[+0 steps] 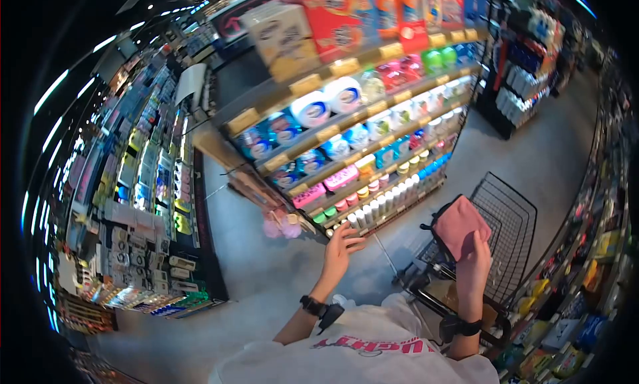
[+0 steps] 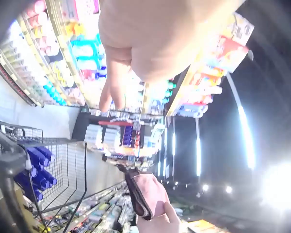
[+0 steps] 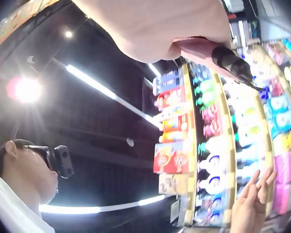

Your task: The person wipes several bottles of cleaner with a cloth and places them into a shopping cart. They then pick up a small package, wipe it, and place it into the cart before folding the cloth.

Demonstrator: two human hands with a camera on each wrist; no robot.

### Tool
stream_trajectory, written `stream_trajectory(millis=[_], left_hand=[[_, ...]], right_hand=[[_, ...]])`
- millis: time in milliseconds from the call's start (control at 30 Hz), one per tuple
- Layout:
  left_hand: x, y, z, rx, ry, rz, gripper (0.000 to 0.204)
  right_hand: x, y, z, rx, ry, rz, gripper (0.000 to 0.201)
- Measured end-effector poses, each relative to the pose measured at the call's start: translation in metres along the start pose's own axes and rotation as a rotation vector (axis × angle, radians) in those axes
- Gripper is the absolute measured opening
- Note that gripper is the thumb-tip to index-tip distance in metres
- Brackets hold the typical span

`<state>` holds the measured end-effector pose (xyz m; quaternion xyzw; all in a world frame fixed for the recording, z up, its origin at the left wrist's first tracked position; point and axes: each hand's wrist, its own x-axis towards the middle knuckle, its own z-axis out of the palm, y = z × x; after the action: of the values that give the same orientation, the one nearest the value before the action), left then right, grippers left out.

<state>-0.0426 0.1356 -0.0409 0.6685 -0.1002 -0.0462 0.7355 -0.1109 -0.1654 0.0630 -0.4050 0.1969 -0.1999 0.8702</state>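
Observation:
A small pink zip pouch (image 1: 461, 225) with a black edge is gripped in my right hand (image 1: 474, 264), thumb lying over its pink face. In the left wrist view the pouch (image 2: 153, 193) shows its dark zip side and a short black strap. My left hand (image 1: 338, 249) is raised in front of the lower shelves with fingers loosely extended and nothing in them. The right wrist view shows this left hand (image 3: 250, 208) with its fingers spread; there the right hand (image 3: 160, 24) covers part of the pouch (image 3: 203, 51).
Beside the right hand stands a black wire shopping cart (image 1: 519, 214), with several blue bottles (image 2: 39, 170) inside. Ahead, a lit shelf unit (image 1: 359, 137) carries pump bottles, boxes and packs. More stocked shelves (image 1: 133, 184) line the left, and others (image 1: 586, 277) run along the right.

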Motion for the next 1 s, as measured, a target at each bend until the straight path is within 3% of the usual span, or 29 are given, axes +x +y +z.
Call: stream_trajectory(millis=[33,167,200,267,300,367,400,467,500,600,667,733,800,867,900,933,1000], left_hand=[[-0.011,-0.006,-0.026,0.027,0.068,0.102,0.045],[-0.061,-0.018,-0.139,0.121,0.269,0.191,0.042],[-0.072,-0.020,-0.167,0.101,0.281,0.207,0.042],[-0.101,-0.016,-0.217,0.294,0.442,0.032,0.047],[-0.112,-0.008,-0.235,0.286,0.448,0.035,0.047],[-0.133,0.018,-0.266,0.271,0.647,-0.008,0.052],[-0.141,0.033,-0.278,0.267,0.642,0.002,0.052],[-0.156,0.057,-0.296,0.166,0.663,-0.044,0.048],[-0.161,0.060,-0.302,0.155,0.662,-0.038,0.048],[-0.178,0.052,-0.314,0.084,0.728,0.025,0.046],[-0.184,0.044,-0.321,0.040,0.794,-0.029,0.041],[-0.187,0.047,-0.322,0.029,0.804,-0.032,0.038],[-0.185,0.049,-0.325,0.029,0.806,-0.028,0.036],[-0.178,0.052,-0.338,-0.043,0.807,-0.061,0.031],[-0.171,0.056,-0.347,-0.037,0.799,-0.059,0.031],[-0.165,0.060,-0.357,-0.001,0.806,-0.038,0.029],[-0.147,0.072,-0.376,0.040,0.804,-0.021,0.027]], right_hand=[[-0.012,0.008,0.033,0.071,-0.006,0.079,0.010],[-0.036,0.075,0.118,0.068,-0.212,0.157,0.010],[-0.042,0.091,0.133,0.067,-0.371,0.140,0.011],[-0.059,0.105,0.179,0.058,-0.439,0.226,0.017],[-0.067,0.109,0.200,0.051,-0.446,0.224,0.017],[-0.080,0.113,0.239,0.102,-0.496,0.206,0.030],[-0.086,0.112,0.258,0.103,-0.499,0.196,0.030],[-0.094,0.106,0.292,0.147,-0.488,-0.002,0.039],[-0.090,0.108,0.305,0.103,-0.475,-0.228,0.047],[-0.077,0.107,0.333,0.031,-0.257,-0.590,0.048],[-0.058,0.109,0.364,-0.103,-0.243,-1.032,0.041],[-0.040,0.097,0.407,-0.593,-0.272,-1.592,0.036],[-0.057,0.079,0.465,-0.780,-0.435,-1.598,0.033],[-0.004,0.096,0.490,-0.991,-0.716,-1.410,0.032],[0.006,0.099,0.499,-0.858,-1.041,-1.163,0.029],[0.006,0.095,0.505,-0.860,-1.029,-1.163,0.029],[0.006,0.082,0.514,-1.554,-0.894,-0.621,0.040]])
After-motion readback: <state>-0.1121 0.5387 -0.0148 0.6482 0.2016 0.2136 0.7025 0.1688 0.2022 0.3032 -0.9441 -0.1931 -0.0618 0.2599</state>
